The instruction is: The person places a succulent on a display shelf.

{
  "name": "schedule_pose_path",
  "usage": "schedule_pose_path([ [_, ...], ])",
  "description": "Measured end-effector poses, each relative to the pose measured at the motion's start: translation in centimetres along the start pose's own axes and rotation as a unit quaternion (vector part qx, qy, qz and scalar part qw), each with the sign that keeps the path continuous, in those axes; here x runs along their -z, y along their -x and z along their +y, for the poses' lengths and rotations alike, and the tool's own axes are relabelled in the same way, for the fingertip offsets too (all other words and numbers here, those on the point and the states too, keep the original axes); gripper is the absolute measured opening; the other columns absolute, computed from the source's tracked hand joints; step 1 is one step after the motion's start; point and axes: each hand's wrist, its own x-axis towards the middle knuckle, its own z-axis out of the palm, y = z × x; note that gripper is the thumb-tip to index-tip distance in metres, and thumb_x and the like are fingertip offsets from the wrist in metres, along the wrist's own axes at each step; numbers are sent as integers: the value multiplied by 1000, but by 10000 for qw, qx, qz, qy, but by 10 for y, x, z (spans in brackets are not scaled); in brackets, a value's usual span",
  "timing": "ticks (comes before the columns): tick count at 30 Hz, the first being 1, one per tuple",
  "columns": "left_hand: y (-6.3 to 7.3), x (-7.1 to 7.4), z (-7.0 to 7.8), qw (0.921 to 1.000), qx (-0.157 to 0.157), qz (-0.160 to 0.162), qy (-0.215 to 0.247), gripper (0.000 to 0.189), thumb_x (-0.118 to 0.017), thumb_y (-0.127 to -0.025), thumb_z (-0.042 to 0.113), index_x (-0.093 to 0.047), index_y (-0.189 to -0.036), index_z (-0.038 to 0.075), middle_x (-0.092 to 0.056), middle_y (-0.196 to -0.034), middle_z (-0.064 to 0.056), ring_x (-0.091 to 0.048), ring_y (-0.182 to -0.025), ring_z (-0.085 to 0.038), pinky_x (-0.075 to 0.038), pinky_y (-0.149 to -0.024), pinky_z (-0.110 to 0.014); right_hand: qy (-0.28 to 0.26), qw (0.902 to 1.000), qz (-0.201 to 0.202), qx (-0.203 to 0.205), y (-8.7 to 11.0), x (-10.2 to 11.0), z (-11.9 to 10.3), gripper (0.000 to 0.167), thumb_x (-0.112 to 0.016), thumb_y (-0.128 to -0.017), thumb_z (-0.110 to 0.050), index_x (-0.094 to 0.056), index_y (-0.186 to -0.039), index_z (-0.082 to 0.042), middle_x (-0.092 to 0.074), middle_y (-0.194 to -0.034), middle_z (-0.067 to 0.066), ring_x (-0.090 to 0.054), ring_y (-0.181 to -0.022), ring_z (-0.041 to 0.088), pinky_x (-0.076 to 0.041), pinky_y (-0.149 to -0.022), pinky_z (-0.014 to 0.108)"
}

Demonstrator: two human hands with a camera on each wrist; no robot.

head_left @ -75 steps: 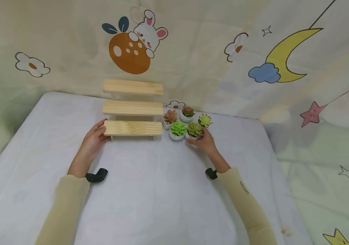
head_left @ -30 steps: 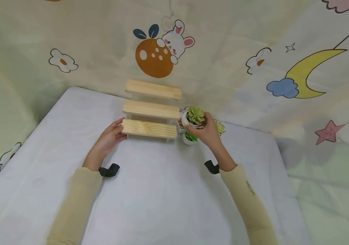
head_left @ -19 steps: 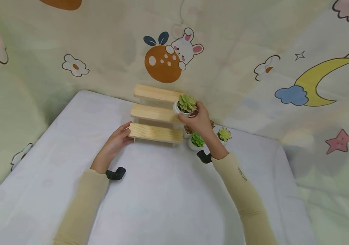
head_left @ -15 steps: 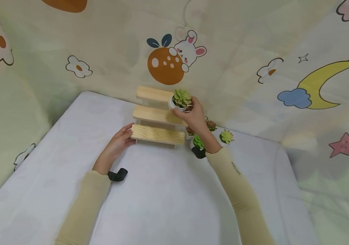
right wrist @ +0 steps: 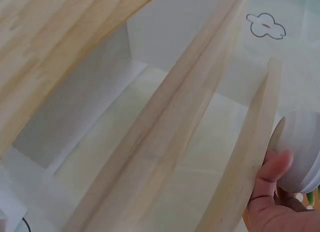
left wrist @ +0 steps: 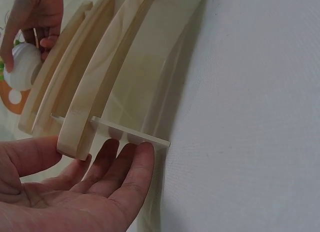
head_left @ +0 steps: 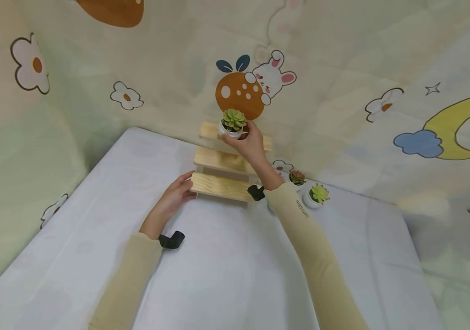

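A three-tier wooden display stand (head_left: 218, 185) with clear supports is against the back wall. My left hand (head_left: 174, 196) grips the left end of its lowest board; the left wrist view shows the thumb (left wrist: 37, 153) on the board and the fingers (left wrist: 137, 174) beneath, by the clear support. My right hand (head_left: 253, 145) holds a green potted succulent (head_left: 234, 120) by its white pot (right wrist: 300, 152) at the top board, left of its middle. Whether the pot touches the board, I cannot tell.
Right of the stand are a lime-green potted succulent (head_left: 319, 194) and a reddish-brown one (head_left: 297, 178). My right sleeve (head_left: 311, 238) hides most of the other pots there. A white cloth (head_left: 218, 266) covers the table; a printed curtain (head_left: 169, 64) hangs behind.
My right hand has picked up the green succulent from the group of pots and carried it up and left to the top board. My left hand keeps its grip. The head view has shifted.
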Motion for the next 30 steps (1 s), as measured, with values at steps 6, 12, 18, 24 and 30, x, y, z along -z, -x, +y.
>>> schedule_pose_path([
  [6, -1, -5, -1, 9999, 89, 56, -57, 51, -29, -107, 10, -16, -155, 3, -32, -150, -26, -52, -106, -10, -35, -110, -45, 228, 9997, 62, -114, -8, -3, -2, 64, -80, -80, -23, -51, -132, 1, -57, -116, 16, -54, -95, 22, -49, -78, 26],
  [12, -2, -8, -1, 10000, 65, 39, -18, 51, -30, -107, 10, -15, -155, 2, -29, -152, -26, -51, -112, -11, -35, -110, -45, 256, 9992, 22, -306, -13, -3, -2, 65, -79, -81, -24, -50, -132, 1, -56, -119, 17, -55, -99, 24, -50, -82, 30],
  [18, -3, -8, 0, 10000, 70, 62, 1, 51, -30, -107, 9, -15, -155, 2, -29, -152, -26, -52, -108, -8, -35, -110, -45, 212, 9993, -46, -311, -16, -3, 1, 68, -79, -81, -23, -47, -137, 0, -55, -123, 17, -55, -104, 25, -51, -85, 31],
  [24, -2, -7, 1, 9998, 144, 135, -33, 50, -30, -107, 11, -16, -156, 4, -32, -151, -26, -53, -103, -7, -35, -111, -45, 244, 9993, -185, -193, -18, -3, 1, 72, -80, -80, -23, -45, -138, 0, -54, -126, 16, -54, -106, 26, -50, -88, 31],
  [30, 0, -3, 0, 9998, 131, 164, 32, 51, -29, -107, 9, -15, -156, 3, -29, -151, -26, -52, -107, -9, -34, -111, -46, 138, 9994, -306, -112, -11, 0, 1, 66, -79, -81, -24, -46, -134, -3, -49, -124, 14, -52, -88, 18, -48, -73, 24],
])
